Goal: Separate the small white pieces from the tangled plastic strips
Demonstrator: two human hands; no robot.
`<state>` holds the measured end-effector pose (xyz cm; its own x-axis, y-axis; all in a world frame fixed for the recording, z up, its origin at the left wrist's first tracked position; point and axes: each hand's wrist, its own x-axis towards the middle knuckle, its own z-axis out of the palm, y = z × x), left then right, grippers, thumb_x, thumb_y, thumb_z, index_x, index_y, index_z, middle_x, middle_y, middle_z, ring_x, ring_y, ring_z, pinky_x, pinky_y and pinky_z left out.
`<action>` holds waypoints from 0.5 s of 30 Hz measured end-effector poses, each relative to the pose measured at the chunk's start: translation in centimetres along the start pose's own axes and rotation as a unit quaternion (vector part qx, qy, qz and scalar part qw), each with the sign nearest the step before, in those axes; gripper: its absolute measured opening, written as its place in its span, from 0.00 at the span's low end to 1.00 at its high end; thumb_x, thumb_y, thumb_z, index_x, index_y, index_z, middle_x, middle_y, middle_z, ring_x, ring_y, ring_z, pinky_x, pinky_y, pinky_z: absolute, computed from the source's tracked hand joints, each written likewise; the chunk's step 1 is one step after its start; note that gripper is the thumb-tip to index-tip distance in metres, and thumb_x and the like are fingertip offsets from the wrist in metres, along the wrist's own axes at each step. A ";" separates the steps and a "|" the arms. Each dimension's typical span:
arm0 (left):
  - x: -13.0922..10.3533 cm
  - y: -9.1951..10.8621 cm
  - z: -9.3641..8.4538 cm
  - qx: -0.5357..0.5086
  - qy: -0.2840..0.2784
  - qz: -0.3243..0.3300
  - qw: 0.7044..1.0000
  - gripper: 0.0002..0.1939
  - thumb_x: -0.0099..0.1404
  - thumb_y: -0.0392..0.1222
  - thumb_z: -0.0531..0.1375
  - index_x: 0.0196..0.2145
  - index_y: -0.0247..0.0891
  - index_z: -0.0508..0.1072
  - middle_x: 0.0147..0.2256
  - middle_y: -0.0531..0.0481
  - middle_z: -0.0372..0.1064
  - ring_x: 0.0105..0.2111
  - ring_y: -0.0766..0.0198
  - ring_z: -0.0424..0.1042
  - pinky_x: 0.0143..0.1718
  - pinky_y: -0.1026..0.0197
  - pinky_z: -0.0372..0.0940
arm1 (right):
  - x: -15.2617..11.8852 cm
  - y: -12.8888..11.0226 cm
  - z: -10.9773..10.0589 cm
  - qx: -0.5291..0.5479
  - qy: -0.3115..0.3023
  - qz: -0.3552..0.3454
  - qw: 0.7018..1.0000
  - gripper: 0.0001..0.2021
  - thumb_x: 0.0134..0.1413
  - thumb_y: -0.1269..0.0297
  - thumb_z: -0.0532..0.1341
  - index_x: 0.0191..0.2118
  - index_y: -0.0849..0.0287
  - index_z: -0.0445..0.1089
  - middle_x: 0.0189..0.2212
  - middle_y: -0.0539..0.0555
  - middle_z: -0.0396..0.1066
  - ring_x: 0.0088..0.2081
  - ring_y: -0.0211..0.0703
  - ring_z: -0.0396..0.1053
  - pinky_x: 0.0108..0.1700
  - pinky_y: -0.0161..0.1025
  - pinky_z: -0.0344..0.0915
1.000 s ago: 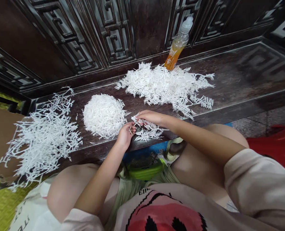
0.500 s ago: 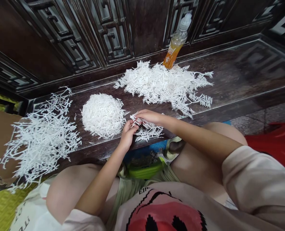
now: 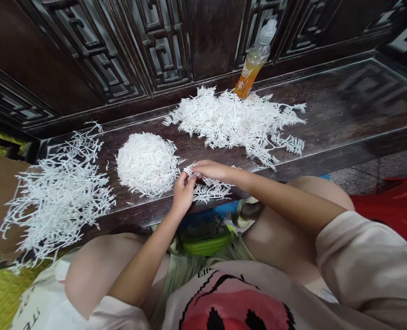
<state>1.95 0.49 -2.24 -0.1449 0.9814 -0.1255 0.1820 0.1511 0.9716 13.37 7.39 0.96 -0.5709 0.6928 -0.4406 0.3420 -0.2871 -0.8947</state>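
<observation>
A tangle of white stems (image 3: 64,197) spreads over the front left corner of the bench (image 3: 337,105), with a rounded mound of short white bits (image 3: 147,165) to its right. At the front edge the left hand (image 3: 183,195) and right hand (image 3: 213,170) pinch a white sprig (image 3: 189,170) (fingers partly hide it), just beside a loose bunch (image 3: 212,191); farther right, a broad feathery heap (image 3: 224,120) reaches toward the back edge, where 1 bottle (image 3: 253,64) of orange liquid stands.

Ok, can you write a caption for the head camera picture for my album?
Left hand and right hand meet at white sprigs beside a round white heap on dark wood.
</observation>
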 end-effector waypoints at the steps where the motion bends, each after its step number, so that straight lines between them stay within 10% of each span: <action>1: -0.1 0.1 0.0 0.013 0.003 0.005 1.000 0.07 0.57 0.42 0.50 0.29 0.38 0.65 0.26 0.55 0.62 0.28 0.69 0.60 0.31 0.67 0.54 | 0.0 0.1 0.0 -0.015 0.001 -0.006 1.000 0.11 0.45 0.59 0.53 0.26 0.63 0.64 0.23 0.49 0.61 0.24 0.31 0.55 0.27 0.32 0.51; 8: -0.3 0.6 -0.1 0.025 -0.022 0.036 0.999 0.08 0.56 0.37 0.48 0.23 0.37 0.64 0.23 0.54 0.60 0.26 0.68 0.59 0.29 0.67 0.53 | 0.0 0.0 -0.8 -0.131 -0.027 -0.026 0.991 0.22 0.44 0.47 0.53 0.18 0.62 0.63 0.17 0.49 0.61 0.20 0.31 0.53 0.26 0.33 0.49; 15: -0.8 2.2 0.1 -0.033 -0.012 0.027 0.999 0.09 0.55 0.37 0.47 0.18 0.37 0.56 0.18 0.56 0.47 0.21 0.70 0.49 0.24 0.66 0.48 | -0.3 -0.6 -0.2 -0.006 -0.012 -0.030 0.999 0.22 0.42 0.47 0.56 0.14 0.61 0.54 0.12 0.44 0.50 0.18 0.29 0.46 0.24 0.33 0.46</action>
<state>2.58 0.02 0.02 -0.1122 0.9908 -0.0760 0.1251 0.0900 0.9881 13.45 7.48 1.60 -0.6073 0.6929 -0.3886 0.3165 -0.2377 -0.9183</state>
